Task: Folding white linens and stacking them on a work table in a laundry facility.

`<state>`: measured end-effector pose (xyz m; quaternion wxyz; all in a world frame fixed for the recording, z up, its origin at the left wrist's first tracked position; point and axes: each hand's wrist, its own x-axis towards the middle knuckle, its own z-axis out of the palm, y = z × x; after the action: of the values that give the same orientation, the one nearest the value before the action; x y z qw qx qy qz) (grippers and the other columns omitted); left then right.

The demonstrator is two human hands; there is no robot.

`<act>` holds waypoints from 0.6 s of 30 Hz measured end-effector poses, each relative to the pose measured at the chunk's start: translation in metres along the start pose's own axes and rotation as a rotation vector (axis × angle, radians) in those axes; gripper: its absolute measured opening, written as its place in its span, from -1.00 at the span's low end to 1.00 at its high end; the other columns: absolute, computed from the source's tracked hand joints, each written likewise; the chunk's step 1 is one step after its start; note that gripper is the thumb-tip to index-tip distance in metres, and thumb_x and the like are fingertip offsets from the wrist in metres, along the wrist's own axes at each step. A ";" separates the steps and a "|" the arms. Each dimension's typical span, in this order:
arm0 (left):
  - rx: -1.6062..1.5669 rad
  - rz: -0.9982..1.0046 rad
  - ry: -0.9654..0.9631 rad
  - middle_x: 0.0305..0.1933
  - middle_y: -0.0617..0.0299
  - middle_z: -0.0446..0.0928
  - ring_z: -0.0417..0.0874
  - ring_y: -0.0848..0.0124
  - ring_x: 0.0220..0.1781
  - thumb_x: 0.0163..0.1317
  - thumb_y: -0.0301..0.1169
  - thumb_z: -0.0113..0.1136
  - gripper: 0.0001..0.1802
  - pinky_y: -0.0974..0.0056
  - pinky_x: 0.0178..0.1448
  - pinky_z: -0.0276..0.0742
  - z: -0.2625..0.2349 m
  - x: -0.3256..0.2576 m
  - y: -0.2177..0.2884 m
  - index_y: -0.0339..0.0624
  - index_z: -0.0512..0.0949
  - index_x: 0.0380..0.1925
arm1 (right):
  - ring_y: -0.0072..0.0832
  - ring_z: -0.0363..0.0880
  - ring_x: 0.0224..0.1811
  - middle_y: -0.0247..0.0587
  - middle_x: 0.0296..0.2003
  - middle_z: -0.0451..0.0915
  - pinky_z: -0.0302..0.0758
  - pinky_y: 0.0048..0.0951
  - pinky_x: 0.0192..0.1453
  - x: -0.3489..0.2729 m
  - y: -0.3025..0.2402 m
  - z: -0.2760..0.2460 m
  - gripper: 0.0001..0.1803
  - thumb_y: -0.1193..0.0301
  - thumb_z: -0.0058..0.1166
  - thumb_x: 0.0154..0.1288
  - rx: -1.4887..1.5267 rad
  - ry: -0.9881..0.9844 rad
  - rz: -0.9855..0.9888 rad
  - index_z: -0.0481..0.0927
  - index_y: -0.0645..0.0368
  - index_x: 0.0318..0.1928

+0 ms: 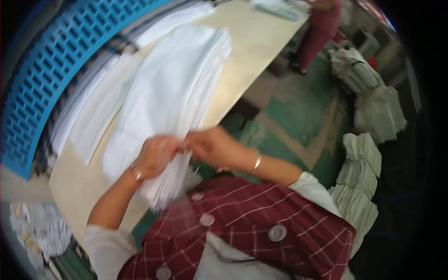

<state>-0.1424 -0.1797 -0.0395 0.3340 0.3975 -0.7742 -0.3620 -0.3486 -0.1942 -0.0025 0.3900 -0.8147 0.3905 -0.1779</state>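
White cloth stack (pixel 161 88) lies on the table (pixel 259 51), near its edge; left hand (pixel 157 155) and right hand (pixel 211 145) meet at it (blurred; cannot tell grip). Uneven tugging could spill loose layers.

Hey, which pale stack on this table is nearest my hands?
The big white stack, at whose edge your left hand and right hand meet; the others lie farther off, such as the narrower pale stack nearer the blue panel.
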 end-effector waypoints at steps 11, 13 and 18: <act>0.640 0.702 -0.049 -0.52 0.25 0.48 0.46 0.41 -0.52 -0.01 -0.54 0.30 -0.84 0.29 -0.49 0.40 -0.033 0.019 0.055 -0.23 0.62 -0.36 | -0.61 0.53 -0.58 -0.29 -0.63 0.53 0.45 -0.52 -0.46 -0.034 -0.002 -0.007 -0.81 0.40 -0.03 0.37 0.342 0.125 0.078 0.55 0.22 -0.12; 0.616 0.765 0.028 -0.53 0.26 0.46 0.45 0.39 -0.53 -0.06 -0.53 0.32 -0.83 0.28 -0.51 0.39 -0.028 0.025 0.048 -0.21 0.61 -0.39 | -0.56 0.55 -0.54 -0.24 -0.58 0.56 0.46 -0.47 -0.44 -0.031 0.001 -0.010 -0.78 0.41 0.00 0.35 0.211 0.107 -0.125 0.53 0.22 -0.05; 0.619 0.832 0.135 -0.61 0.30 0.35 0.43 0.35 -0.54 -0.08 -0.49 0.33 -0.87 0.27 -0.55 0.33 -0.033 0.030 0.041 -0.15 0.54 -0.55 | -0.25 0.54 -0.52 -0.10 -0.58 0.52 0.45 -0.35 -0.41 -0.017 0.012 0.003 -0.85 0.42 0.02 0.28 0.190 0.273 -0.359 0.53 0.21 -0.19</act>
<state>-0.1448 -0.1980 0.0183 0.3654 0.1589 -0.9142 0.0735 -0.3637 -0.1842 -0.0130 0.3705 -0.7993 0.2698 -0.3886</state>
